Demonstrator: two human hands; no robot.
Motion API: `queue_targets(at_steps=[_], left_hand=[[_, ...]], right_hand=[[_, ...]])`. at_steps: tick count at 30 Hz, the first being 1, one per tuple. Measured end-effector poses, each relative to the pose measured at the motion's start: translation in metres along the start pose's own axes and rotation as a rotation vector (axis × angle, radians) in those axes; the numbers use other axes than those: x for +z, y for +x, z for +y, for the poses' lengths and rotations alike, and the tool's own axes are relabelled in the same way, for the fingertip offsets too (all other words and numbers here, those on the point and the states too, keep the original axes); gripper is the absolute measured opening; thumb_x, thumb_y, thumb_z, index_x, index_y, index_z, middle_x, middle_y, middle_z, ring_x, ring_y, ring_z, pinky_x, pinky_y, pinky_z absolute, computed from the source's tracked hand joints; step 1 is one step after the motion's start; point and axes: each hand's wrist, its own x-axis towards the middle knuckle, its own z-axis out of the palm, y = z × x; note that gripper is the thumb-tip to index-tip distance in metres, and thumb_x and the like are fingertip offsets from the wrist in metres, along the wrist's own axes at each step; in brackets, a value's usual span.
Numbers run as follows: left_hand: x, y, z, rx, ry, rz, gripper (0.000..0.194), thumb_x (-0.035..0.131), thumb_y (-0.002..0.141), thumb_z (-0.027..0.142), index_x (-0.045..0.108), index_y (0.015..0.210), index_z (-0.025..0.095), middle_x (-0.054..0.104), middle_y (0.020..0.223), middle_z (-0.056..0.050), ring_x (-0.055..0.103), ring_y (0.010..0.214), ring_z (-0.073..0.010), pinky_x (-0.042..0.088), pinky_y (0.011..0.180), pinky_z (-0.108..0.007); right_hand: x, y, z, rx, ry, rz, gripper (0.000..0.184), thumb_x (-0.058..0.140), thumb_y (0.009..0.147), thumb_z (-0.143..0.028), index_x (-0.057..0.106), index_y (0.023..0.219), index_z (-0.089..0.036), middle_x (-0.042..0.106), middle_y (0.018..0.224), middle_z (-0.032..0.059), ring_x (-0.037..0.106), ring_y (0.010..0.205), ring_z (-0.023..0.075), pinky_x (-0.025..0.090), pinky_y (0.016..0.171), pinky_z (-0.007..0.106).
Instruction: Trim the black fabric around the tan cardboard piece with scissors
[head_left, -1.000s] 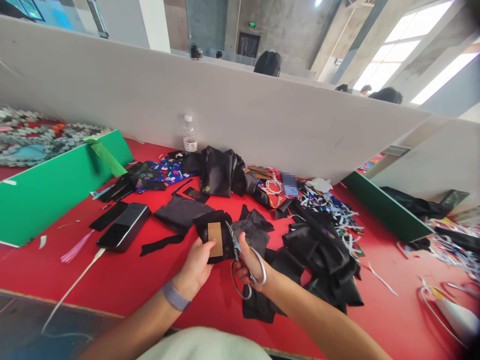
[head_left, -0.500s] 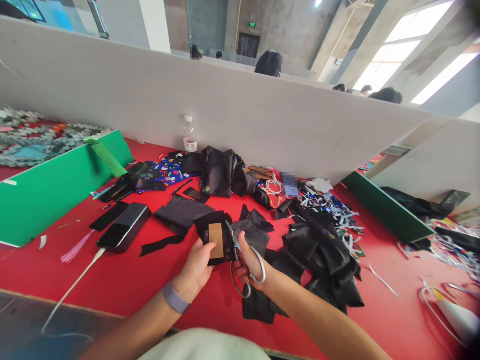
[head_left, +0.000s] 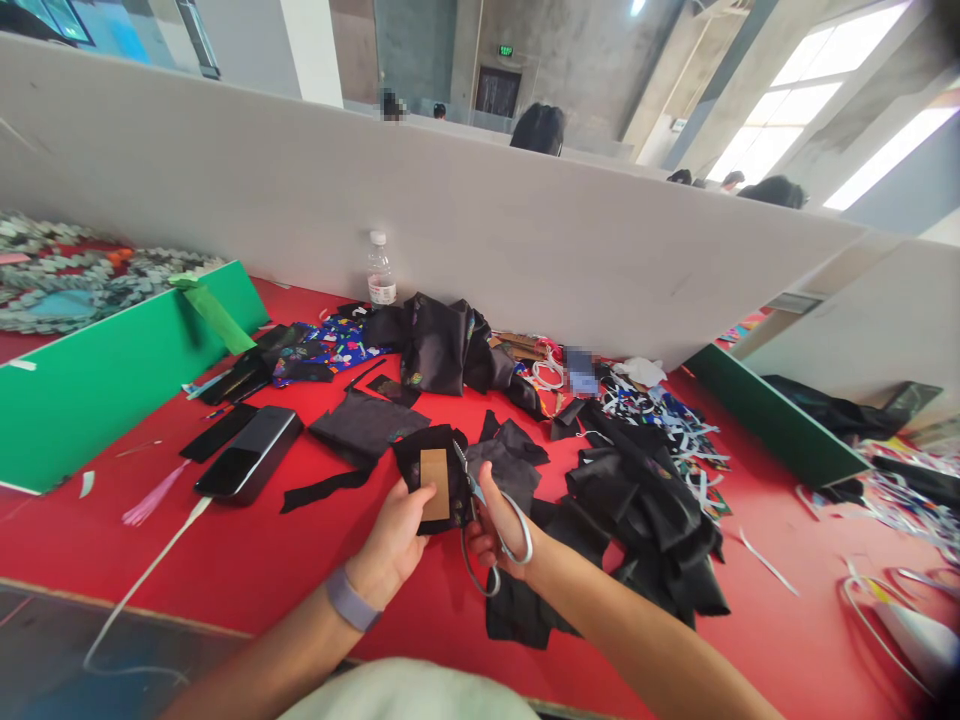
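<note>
My left hand [head_left: 403, 525] pinches a piece of black fabric [head_left: 409, 457] with a small brown cardboard rectangle [head_left: 434, 480] lying flat on it, the thumb pressing on the card's left edge. In my right hand [head_left: 496, 525] are scissors [head_left: 517, 515] with pale grey handles, the fingers in the loops. Their blades point up and away from me along the fabric's right edge, close to the card. Whether the blades are parted is hard to make out. More black fabric pieces [head_left: 637, 500] lie heaped to the right, and a flat dark piece [head_left: 360, 428] rests behind my left hand.
On the red table [head_left: 315, 560] a phone [head_left: 244, 460] with a white cable sits at left. A plastic bottle [head_left: 381, 270] stands by the grey partition [head_left: 450, 200]. Green dividers [head_left: 135, 375] flank both sides. Scraps [head_left: 660, 415] and bunched black cloth [head_left: 439, 345] lie toward the back.
The fabric and card have shifted very slightly in my left hand. The scissor blades have moved a touch along the fabric's right edge; both hands keep their grips.
</note>
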Motion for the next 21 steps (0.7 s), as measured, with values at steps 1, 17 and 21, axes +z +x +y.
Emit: queue_targets(at_steps=[1,17,21], left_hand=[[-0.0002,0.0,-0.0002,-0.003,-0.003,0.0,0.028,0.056,0.079,0.009,0.061,0.105,0.019,0.071,0.093,-0.01,0.069,0.075,-0.0215,0.054,0.061,-0.029],[0.0019,-0.0055,0.0021,-0.012,-0.008,0.003,0.026,0.054,0.08,0.006,0.061,0.101,0.02,0.071,0.092,-0.009,0.07,0.08,-0.0232,0.055,0.071,-0.033],[0.0009,-0.0055,0.0018,-0.009,-0.02,-0.003,0.028,0.056,0.078,0.006,0.062,0.101,0.02,0.071,0.092,-0.01,0.07,0.082,-0.024,0.056,0.072,-0.034]], right_hand=[[0.0006,-0.0011,-0.0002,0.0,-0.001,0.011,0.073,0.005,0.085,-0.077,0.047,0.078,-0.018,0.033,0.051,-0.0066,0.02,0.033,0.0022,0.014,0.03,0.011],[-0.0015,-0.0001,-0.0018,-0.031,-0.035,-0.002,0.069,0.006,0.086,-0.076,0.043,0.074,-0.018,0.033,0.054,-0.0064,0.019,0.035,0.0024,0.013,0.031,0.013],[-0.0014,-0.0003,-0.0026,-0.039,-0.051,-0.019,0.071,0.004,0.085,-0.076,0.043,0.075,-0.019,0.034,0.055,-0.0057,0.021,0.036,0.0032,0.015,0.031,0.014]])
